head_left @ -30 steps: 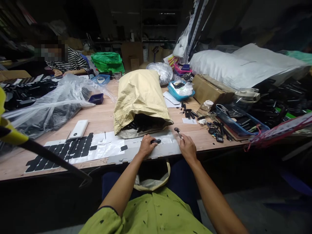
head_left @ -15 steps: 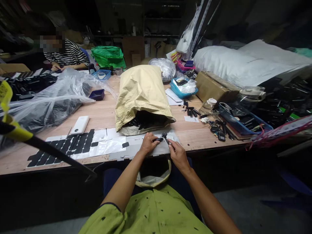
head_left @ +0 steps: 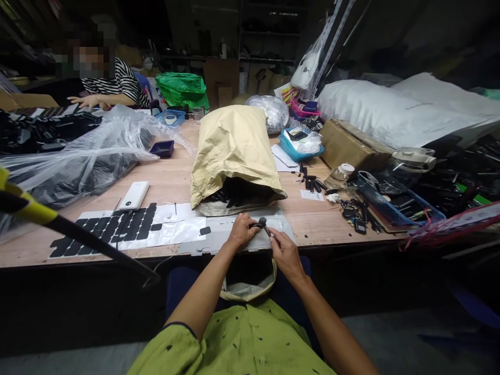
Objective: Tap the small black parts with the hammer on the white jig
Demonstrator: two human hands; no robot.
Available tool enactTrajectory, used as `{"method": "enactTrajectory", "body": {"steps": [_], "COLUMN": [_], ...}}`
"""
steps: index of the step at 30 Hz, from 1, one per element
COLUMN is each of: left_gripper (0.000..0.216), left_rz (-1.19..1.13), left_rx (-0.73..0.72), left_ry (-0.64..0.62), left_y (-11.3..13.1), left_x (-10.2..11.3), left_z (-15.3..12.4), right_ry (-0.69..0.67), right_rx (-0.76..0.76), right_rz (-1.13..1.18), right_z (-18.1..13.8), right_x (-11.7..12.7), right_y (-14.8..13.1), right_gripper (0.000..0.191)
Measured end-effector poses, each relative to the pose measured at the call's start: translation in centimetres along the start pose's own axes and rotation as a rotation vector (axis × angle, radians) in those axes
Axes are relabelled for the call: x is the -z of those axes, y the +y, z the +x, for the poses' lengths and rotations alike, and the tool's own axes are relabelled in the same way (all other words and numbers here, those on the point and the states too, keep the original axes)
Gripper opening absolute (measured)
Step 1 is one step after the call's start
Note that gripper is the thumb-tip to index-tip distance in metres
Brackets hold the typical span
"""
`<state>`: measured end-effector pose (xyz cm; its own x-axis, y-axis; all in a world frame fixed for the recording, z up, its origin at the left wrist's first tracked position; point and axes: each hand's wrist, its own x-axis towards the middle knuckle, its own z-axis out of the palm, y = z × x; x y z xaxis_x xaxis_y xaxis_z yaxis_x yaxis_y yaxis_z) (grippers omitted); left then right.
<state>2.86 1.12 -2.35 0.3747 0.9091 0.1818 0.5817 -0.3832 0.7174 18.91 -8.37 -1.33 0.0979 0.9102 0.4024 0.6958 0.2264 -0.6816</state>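
Observation:
My left hand (head_left: 241, 230) is closed on a small black part (head_left: 254, 225), pressing it low over the grey board (head_left: 230, 238) at the table's front edge. Between the thumb and fingers of my right hand (head_left: 284, 249) is the handle of a small tool with a round dark head (head_left: 263, 221). That head is at the end of the black part; whether they touch I cannot tell. Just beyond lies a large yellow sack (head_left: 234, 146), its mouth facing me with black pieces inside. Another sack's open rim (head_left: 250, 298) shows at my lap, below the table edge.
Left on the table are a white power bank (head_left: 135, 196) and a sheet of black stickers (head_left: 128, 229). Loose black parts (head_left: 311, 182), a lidded jar (head_left: 340, 174) and a blue basket (head_left: 398, 203) stand right. A yellow-black bar (head_left: 78, 229) crosses the left foreground. A co-worker (head_left: 117, 83) sits far left.
My right hand has brought the tool's round head down and left, closer to the black part in my left hand. The co-worker's hand has spread out. The view has shifted slightly.

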Motion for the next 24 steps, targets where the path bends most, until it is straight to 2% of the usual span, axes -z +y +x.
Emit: {"method": "enactTrajectory", "body": {"steps": [3, 6, 9, 12, 17, 20, 24], "left_gripper": [0.014, 0.014, 0.014, 0.013, 0.013, 0.016, 0.021], "left_rz": [-0.009, -0.005, 0.004, 0.004, 0.010, -0.001, 0.014], "left_rx": [0.012, 0.013, 0.024, 0.037, 0.000, -0.099, -0.187], "left_ry": [0.007, 0.018, 0.020, 0.001, -0.094, -0.194, -0.273], "left_y": [0.3, 0.5, 0.6, 0.8, 1.3, 1.6, 1.6], "left_x": [-0.1, -0.2, -0.2, -0.1, 0.8, 1.7, 2.7], "left_z": [-0.1, -0.1, -0.1, -0.1, -0.3, -2.1, -6.6], "right_ry": [0.065, 0.117, 0.107, 0.128, 0.163, 0.178, 0.187], "right_rx": [-0.039, -0.130, -0.211, -0.214, -0.148, -0.130, -0.132], "right_rz": [-0.130, -0.355, -0.554, -0.673, -0.768, -0.791, -0.798], "right_z": [0.6, 1.8, 3.0, 3.7, 3.7, 3.7, 3.7], "right_x": [1.4, 3.3, 4.3, 4.1, 3.1, 2.9, 2.7], "right_y": [2.1, 4.7, 6.8, 7.8, 7.7, 7.7, 7.8], "right_gripper": [0.035, 0.034, 0.032, 0.032, 0.033, 0.032, 0.033]}}
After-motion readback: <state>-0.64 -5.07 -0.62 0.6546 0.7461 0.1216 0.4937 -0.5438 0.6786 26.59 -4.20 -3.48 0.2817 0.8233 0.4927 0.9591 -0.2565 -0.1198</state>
